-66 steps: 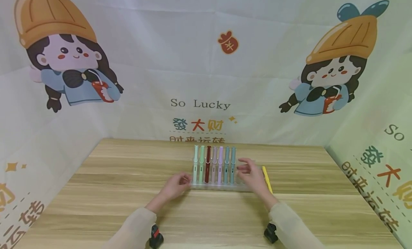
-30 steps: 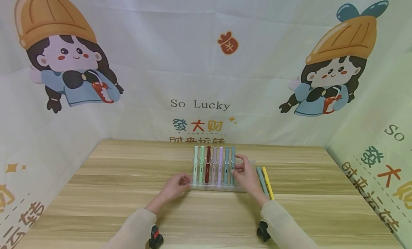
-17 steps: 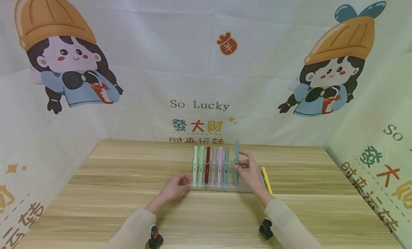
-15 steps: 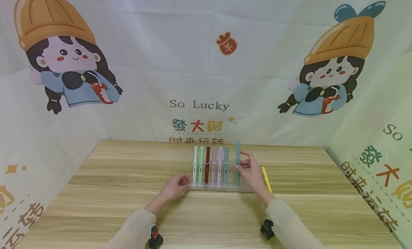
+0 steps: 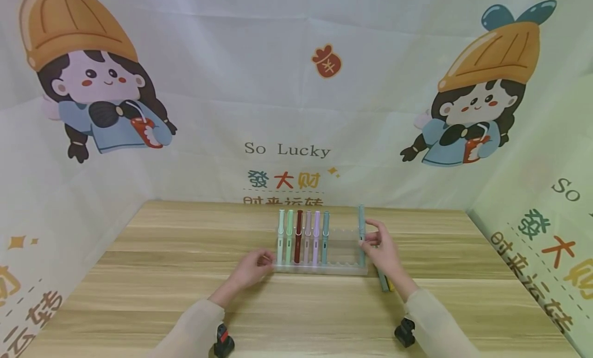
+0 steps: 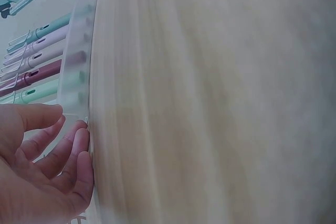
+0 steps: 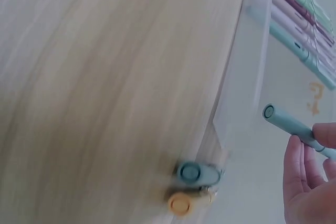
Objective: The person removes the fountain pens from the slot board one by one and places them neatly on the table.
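My right hand (image 5: 383,252) pinches a teal pen (image 5: 362,219) by its middle, upright at the right end of a clear pen rack (image 5: 345,270). In the right wrist view the held pen (image 7: 289,123) has its round end pointing past the rack's corner. My left hand (image 5: 252,268) grips the rack's left end; in the left wrist view its thumb and fingertips are at the rack's corner. Several capped pens stand in the rack's left part: pale mint, green, dark red (image 5: 298,239), mauve, lilac and, rightmost, teal (image 5: 326,239).
A second teal pen (image 7: 190,172) and a yellow pen (image 7: 181,204) lie side by side on the wooden table (image 5: 296,317), just right of the rack and partly behind my right hand in the head view. A printed cloth (image 5: 222,121) hangs behind the table.
My right hand has taken hold of the rightmost teal pen in the row, lifted it from its slot and moved it right to the rack's end. My left hand has stayed in place.
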### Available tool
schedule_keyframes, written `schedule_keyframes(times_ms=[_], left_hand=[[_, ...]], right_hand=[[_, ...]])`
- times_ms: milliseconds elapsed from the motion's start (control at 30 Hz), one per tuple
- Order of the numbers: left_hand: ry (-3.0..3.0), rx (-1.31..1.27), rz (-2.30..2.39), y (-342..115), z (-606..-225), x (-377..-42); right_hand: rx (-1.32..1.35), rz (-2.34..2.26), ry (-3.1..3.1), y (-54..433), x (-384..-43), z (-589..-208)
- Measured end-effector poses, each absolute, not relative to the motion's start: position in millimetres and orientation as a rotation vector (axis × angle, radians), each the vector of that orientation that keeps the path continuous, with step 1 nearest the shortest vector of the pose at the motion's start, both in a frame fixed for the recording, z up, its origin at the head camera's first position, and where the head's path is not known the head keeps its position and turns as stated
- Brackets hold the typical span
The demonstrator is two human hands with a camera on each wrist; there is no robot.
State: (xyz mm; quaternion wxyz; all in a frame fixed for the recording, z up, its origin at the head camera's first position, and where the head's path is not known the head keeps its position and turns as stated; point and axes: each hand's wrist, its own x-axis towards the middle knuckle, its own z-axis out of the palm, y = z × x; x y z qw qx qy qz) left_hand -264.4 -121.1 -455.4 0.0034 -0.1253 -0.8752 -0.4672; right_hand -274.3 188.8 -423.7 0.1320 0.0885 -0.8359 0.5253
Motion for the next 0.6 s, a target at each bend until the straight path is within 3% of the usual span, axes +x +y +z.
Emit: schedule_keyframes(times_ms=[600], left_hand=[[-2.748,-0.416,-1.437,-123,-458,-267]], right_hand=[[0.213,1.642,-2.579,234,-267,-419]])
